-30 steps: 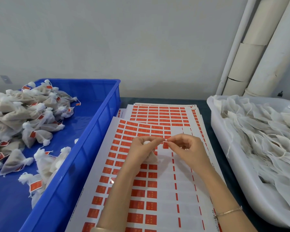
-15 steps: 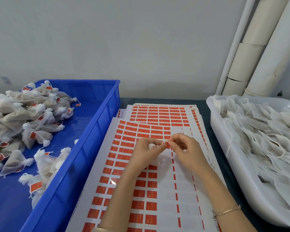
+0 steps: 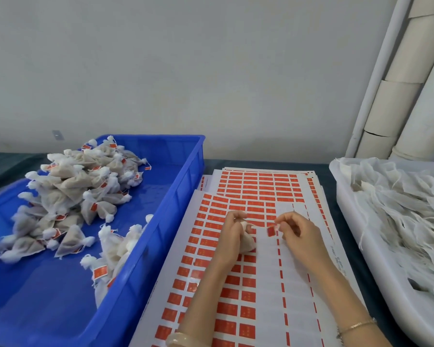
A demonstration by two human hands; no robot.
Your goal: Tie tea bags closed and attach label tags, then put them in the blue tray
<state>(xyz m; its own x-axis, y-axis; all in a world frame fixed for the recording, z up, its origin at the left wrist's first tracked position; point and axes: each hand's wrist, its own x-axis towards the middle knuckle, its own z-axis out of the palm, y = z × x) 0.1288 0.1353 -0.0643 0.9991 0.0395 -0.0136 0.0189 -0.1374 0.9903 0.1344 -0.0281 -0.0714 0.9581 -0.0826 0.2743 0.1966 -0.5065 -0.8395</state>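
Over the middle of the counter, above the label sheet (image 3: pixel 261 291), my left grip (image 3: pixel 232 235) is curled round the tea bag (image 3: pixel 247 242), holding it at its gathered neck; my right grip (image 3: pixel 300 234) pinches a red label tag (image 3: pixel 270 231) between thumb and fingertip and holds nothing else; the tag lies just to the right of the bag, apart from it, with a narrow strip of sheet showing between them; whether a string joins the two I cannot tell; the bag's long axis runs from the counter's far edge toward its near edge, neck pointing away from me, filled body hanging toward me below my palm; the tag hangs with its longer side roughly the same way; the blue tray (image 3: pixel 161 236) sits toward the counter's left edge, so my left grip is the nearer one; I judge the bag goes leftward over that rim once the tag is fixed; the white tray (image 3: pixel 343 201) of untied bags sits toward the right edge.
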